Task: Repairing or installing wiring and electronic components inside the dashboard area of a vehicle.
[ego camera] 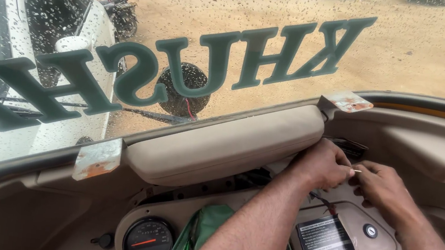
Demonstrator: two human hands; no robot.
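Note:
My left hand (323, 165) and my right hand (385, 189) meet over the beige dashboard (220, 147) of a large vehicle, just below its padded top cover. Both pinch a thin wire end (357, 170) between thumb and fingertips. Dark and red wires (325, 201) hang below my hands toward the panel. Both forearms reach in from the lower right.
A round gauge with a red needle (149, 242) sits low in the panel beside a green cloth (211, 224). A black label plate (325, 242) and a round button (370, 231) lie on the right. Rusty brackets (97, 158) (347, 102) flank the cover. Behind the rain-spotted windshield stands a white car (37, 37).

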